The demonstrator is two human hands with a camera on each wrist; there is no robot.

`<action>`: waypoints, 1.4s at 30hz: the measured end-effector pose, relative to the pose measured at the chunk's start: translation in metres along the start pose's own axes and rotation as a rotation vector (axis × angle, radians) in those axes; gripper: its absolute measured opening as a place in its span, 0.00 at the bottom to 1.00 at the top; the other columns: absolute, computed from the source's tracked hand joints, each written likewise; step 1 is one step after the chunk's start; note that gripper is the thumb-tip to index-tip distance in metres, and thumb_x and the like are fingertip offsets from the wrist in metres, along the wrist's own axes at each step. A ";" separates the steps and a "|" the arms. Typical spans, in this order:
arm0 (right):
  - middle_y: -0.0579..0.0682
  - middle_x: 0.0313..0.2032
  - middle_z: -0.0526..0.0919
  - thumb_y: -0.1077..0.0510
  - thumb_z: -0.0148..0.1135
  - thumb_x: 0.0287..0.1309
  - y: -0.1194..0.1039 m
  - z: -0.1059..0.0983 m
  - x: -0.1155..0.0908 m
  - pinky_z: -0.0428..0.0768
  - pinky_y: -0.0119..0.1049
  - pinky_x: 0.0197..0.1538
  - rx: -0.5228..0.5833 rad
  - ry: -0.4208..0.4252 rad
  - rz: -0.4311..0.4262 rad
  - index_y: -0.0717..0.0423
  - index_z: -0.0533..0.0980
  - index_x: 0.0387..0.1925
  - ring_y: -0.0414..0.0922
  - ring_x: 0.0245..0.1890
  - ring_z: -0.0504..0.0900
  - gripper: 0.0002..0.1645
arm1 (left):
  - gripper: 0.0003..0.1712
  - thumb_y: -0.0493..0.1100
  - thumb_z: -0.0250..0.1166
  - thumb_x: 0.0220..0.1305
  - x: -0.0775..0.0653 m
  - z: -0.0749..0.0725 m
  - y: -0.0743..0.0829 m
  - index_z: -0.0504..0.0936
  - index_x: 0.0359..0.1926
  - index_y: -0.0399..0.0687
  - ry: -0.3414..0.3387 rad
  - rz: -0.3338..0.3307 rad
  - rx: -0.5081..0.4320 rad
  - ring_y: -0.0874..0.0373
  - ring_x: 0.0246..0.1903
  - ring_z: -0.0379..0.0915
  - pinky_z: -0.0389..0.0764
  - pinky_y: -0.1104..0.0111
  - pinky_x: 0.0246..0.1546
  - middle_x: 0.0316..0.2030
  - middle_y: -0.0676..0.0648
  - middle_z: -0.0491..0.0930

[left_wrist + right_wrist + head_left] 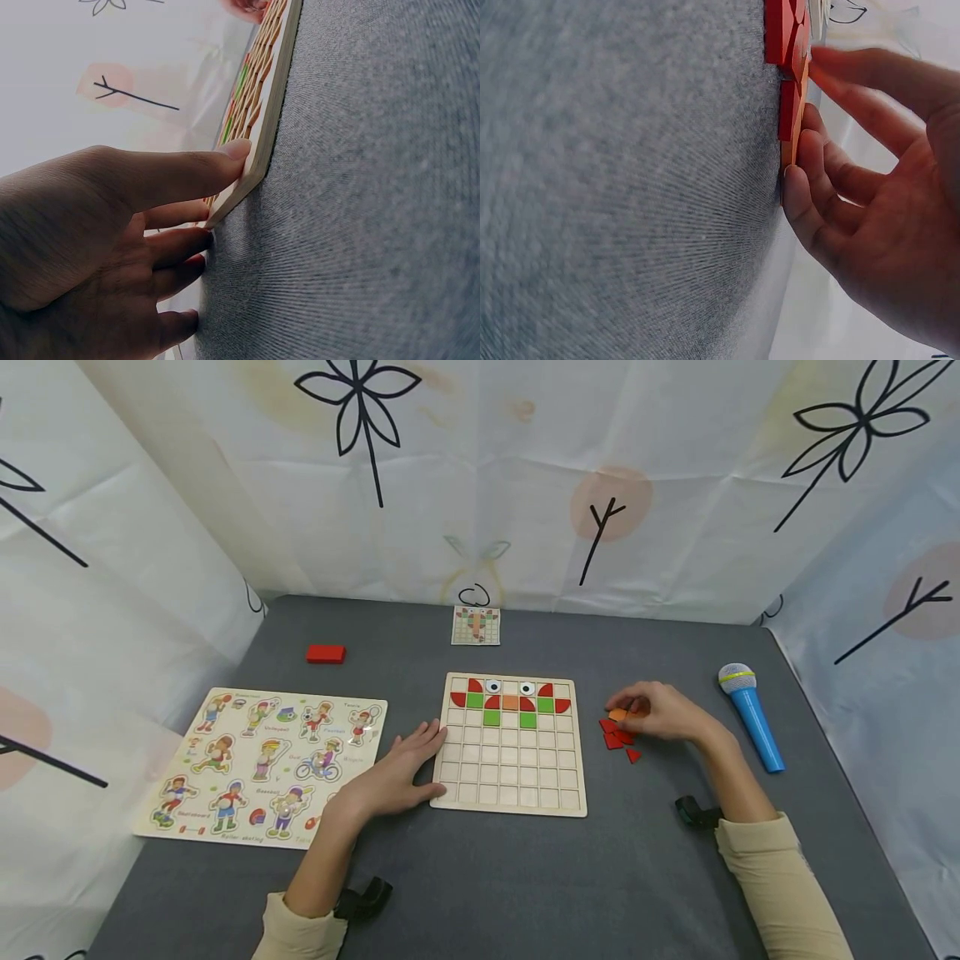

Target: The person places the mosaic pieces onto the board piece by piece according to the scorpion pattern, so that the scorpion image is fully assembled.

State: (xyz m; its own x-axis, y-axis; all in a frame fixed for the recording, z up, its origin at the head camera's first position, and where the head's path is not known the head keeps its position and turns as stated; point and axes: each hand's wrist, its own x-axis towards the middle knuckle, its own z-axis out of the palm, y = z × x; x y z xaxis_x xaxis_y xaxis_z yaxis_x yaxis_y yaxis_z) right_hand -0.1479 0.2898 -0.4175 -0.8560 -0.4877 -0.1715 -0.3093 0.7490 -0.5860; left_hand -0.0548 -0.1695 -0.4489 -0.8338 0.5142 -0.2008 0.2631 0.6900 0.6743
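A wooden grid board (510,760) lies on the grey table. Its upper rows hold red rounded tiles, green squares, an orange square and two eye tiles (492,686). My left hand (393,775) rests at the board's left edge, thumb on the near corner and fingers extended along the side. To the right of the board, my right hand (660,712) bends over a small pile of red tiles (613,741). Its fingertips pinch a flat orange tile (801,112) over the red pieces. The hand partly covers that tile in the head view.
A picture puzzle board (255,768) with sports figures lies at left, partly under my left forearm. A red block (326,654) and a small pattern card (476,626) sit toward the back. On the right lies a blue toy microphone (756,722). Printed cloth walls surround the table.
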 end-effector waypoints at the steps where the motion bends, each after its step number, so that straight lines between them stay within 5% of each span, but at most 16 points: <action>1: 0.58 0.47 0.88 0.61 0.73 0.65 -0.001 0.000 -0.001 0.80 0.33 0.45 0.005 -0.002 -0.004 0.61 0.87 0.55 0.47 0.43 0.82 0.17 | 0.51 0.46 0.72 0.72 0.000 0.000 -0.001 0.56 0.86 0.38 0.002 0.006 -0.009 0.34 0.88 0.39 0.43 0.29 0.83 0.87 0.34 0.48; 11: 0.57 0.47 0.85 0.57 0.79 0.63 -0.008 0.004 0.000 0.75 0.31 0.41 -0.020 0.015 -0.028 0.59 0.88 0.52 0.47 0.41 0.78 0.18 | 0.53 0.50 0.74 0.70 0.008 0.012 -0.022 0.56 0.86 0.43 0.026 0.000 0.036 0.37 0.88 0.41 0.45 0.30 0.84 0.88 0.40 0.49; 20: 0.53 0.42 0.83 0.58 0.81 0.59 -0.009 0.010 0.007 0.74 0.31 0.40 -0.050 0.027 -0.065 0.56 0.89 0.44 0.45 0.39 0.76 0.12 | 0.52 0.50 0.73 0.72 0.002 0.003 -0.008 0.56 0.86 0.40 0.009 0.026 -0.025 0.34 0.88 0.39 0.42 0.27 0.82 0.87 0.35 0.49; 28: 0.53 0.42 0.82 0.56 0.82 0.58 -0.009 0.016 0.009 0.74 0.32 0.39 -0.086 0.051 -0.121 0.55 0.89 0.42 0.44 0.37 0.75 0.12 | 0.54 0.48 0.74 0.70 0.008 0.012 -0.019 0.56 0.86 0.41 0.019 -0.005 0.048 0.37 0.88 0.41 0.46 0.31 0.84 0.88 0.38 0.49; 37: 0.49 0.28 0.81 0.62 0.79 0.59 -0.014 0.019 0.012 0.73 0.29 0.34 -0.073 0.056 -0.105 0.60 0.86 0.40 0.39 0.29 0.74 0.10 | 0.53 0.51 0.73 0.72 0.003 0.006 -0.012 0.56 0.86 0.41 0.013 0.027 -0.015 0.36 0.89 0.39 0.43 0.29 0.83 0.88 0.37 0.48; 42: 0.49 0.33 0.87 0.63 0.77 0.61 -0.022 0.020 0.010 0.81 0.29 0.38 -0.059 0.082 -0.114 0.59 0.86 0.43 0.39 0.33 0.80 0.09 | 0.54 0.49 0.74 0.70 0.007 0.011 -0.019 0.56 0.86 0.42 0.014 -0.023 0.030 0.39 0.89 0.40 0.44 0.32 0.85 0.88 0.41 0.48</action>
State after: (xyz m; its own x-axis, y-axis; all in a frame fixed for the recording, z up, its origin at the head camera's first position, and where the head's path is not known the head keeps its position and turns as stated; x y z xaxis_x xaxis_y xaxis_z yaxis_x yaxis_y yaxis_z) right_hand -0.1413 0.2597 -0.4225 -0.8443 -0.5344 -0.0395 -0.4281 0.7170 -0.5501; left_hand -0.0604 -0.1729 -0.4708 -0.8465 0.4911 -0.2054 0.2586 0.7166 0.6478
